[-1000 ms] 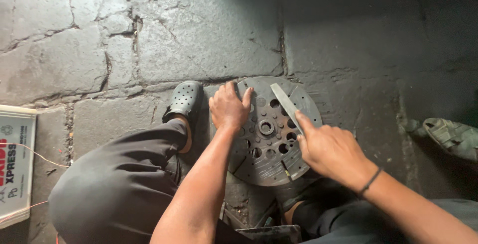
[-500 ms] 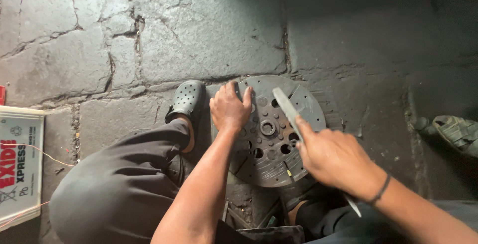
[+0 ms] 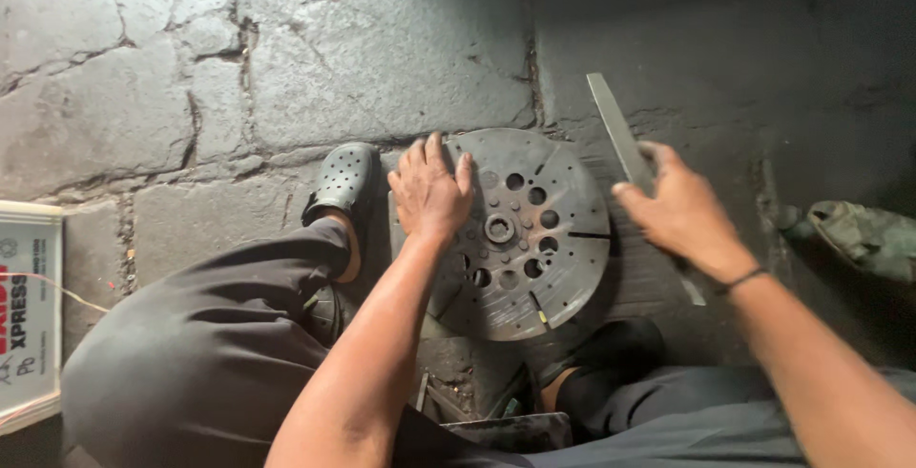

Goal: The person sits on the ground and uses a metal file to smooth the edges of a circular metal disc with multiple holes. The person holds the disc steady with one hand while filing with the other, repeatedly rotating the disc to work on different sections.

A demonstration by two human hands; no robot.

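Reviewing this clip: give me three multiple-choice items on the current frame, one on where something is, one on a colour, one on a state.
1. Where does the left hand rest?
A. on the round metal disc
B. on the stone floor
C. on the knee

2. What colour is the perforated clog beside the disc?
A. white
B. black
C. red

3. How is the flat metal file at this moment?
A. lying on the floor
B. pressed flat on the disc
C. held up in the right hand, off to the disc's right

Key: 1 A, palm and fingers lie on the disc's left part. 2 B, the clog is dark black. 3 C, the blade stands over the stone floor, clear of the disc.
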